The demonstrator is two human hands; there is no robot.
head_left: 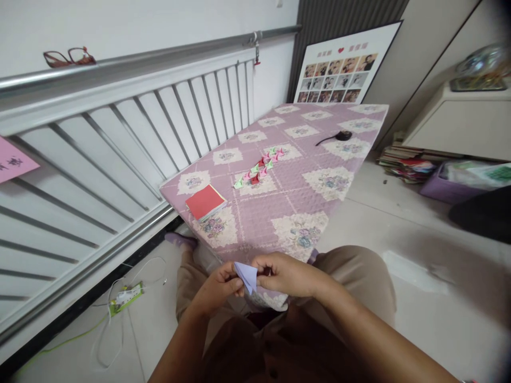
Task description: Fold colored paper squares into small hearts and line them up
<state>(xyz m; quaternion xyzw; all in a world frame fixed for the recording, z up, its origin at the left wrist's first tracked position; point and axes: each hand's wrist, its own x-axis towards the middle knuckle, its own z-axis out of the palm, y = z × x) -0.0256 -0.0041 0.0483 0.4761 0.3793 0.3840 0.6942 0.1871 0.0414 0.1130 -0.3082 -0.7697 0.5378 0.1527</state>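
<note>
Between my two hands, above the near corner of the table, is a piece of folded purple paper [246, 275] with a pointed lower end. My left hand [222, 287] pinches its left edge between thumb and fingers. On the other side, my right hand [281, 274] grips the paper's right edge, thumb below and fingers curled behind. A stack of coloured paper [205, 202], red sheet on top, lies at the table's left side. Farther back, several small folded paper pieces [259, 169] in green, pink and red stand in two slanting rows.
A purple flowered cloth covers the table [279, 199]. A black object with a thin tail [343, 135] lies at its far right. A white radiator [159, 127] borders the left. On the floor are a power strip [126, 298] with cables and a purple bin [449, 183].
</note>
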